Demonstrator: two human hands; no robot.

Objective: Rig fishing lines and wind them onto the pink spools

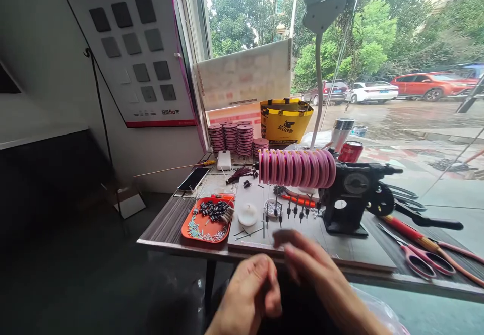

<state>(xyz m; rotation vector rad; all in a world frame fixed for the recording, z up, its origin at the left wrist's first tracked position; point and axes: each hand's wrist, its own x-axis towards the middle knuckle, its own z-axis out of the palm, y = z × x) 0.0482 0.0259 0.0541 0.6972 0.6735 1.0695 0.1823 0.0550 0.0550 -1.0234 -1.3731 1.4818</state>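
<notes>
My left hand is closed in a pinch in front of the table's front edge; whatever its fingertips hold, if anything, cannot be made out. Just right of it, my right hand is slightly blurred, fingers stretched out and apart, with nothing visible in them. Beyond the hands, a pale board bears small black stems with beads, a round white dish and a small bowl of silvery bits. An orange tray holds black pieces and small tubes at the left.
A hand-cranked winder carries a row of pink spools. Scissors lie at the right edge. Stacked spools, a yellow bag, a phone and a red can stand or lie farther back, by the window.
</notes>
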